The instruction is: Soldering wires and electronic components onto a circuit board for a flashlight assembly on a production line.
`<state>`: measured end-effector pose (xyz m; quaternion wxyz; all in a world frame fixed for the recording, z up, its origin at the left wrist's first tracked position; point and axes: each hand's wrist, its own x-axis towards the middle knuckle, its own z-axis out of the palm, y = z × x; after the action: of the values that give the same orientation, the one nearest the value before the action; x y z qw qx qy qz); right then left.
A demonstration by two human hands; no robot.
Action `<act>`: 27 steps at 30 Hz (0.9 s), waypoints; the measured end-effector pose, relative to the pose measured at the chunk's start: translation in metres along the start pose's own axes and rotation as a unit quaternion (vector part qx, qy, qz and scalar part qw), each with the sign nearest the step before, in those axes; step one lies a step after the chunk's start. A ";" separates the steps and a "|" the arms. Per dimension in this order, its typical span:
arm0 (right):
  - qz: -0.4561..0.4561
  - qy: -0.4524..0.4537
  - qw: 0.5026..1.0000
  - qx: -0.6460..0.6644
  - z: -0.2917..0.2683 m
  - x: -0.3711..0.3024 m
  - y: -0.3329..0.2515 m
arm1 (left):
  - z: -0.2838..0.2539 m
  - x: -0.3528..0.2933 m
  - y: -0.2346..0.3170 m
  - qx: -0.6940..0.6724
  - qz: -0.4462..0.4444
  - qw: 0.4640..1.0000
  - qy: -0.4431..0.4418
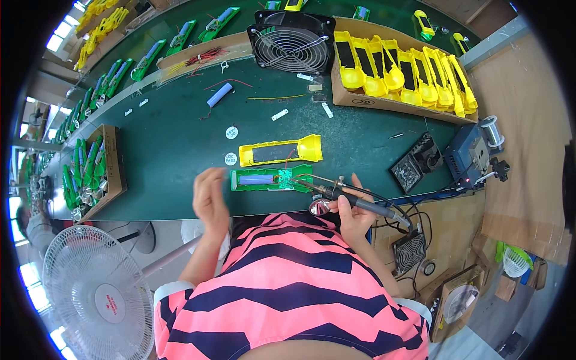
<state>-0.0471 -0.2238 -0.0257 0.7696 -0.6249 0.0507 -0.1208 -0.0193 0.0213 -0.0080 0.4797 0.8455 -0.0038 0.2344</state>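
My right hand (355,217) is closed around a soldering iron (363,205) with a grey handle and a thin metal tube along its shaft. Its tip meets the green circuit board (286,179) in an open green housing (305,186). A blue cylindrical battery cell (256,179) lies in that housing, left of the board. Beside the housing's left end is my left hand (210,197), fingers loosely bent and apart from it, nothing visible in them. Just beyond lies a yellow housing (311,147) with a dark panel; a red wire (290,157) runs between the two housings.
A cardboard box (399,108) of yellow housings stands far right, beside a black fan (291,48). The blue soldering station (471,159) and black iron stand (418,163) are right. Left is a box (114,174) of green assemblies. A loose battery cell (219,95) lies beyond.
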 end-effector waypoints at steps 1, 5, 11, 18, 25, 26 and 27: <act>0.000 -0.001 1.000 0.000 0.001 0.000 -0.001 | -0.009 -0.005 -0.007 0.053 0.042 0.998 -0.012; 0.025 0.020 0.999 0.001 0.003 0.003 -0.002 | -0.027 -0.025 -0.032 0.307 0.244 0.906 -0.157; -0.024 -0.047 0.996 -0.066 -0.007 0.009 0.000 | 0.002 -0.006 -0.003 0.214 0.373 0.895 -0.115; -0.030 -0.061 0.994 -0.086 -0.013 0.012 0.002 | 0.033 0.002 0.015 0.049 0.210 0.957 -0.194; 0.064 -0.036 0.997 -0.016 -0.012 0.017 -0.008 | 0.033 0.009 0.025 0.121 0.236 0.923 -0.279; 0.059 -0.050 0.997 -0.011 -0.014 0.018 -0.006 | 0.032 0.010 0.026 0.123 0.239 0.918 -0.292; 0.059 -0.050 0.997 -0.010 -0.014 0.018 -0.007 | 0.032 0.011 0.027 0.123 0.239 0.918 -0.293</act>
<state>-0.0335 -0.2426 -0.0200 0.7705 -0.6340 0.0502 -0.0436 -0.0034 -0.0163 0.0043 0.2793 0.9026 -0.3169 0.0828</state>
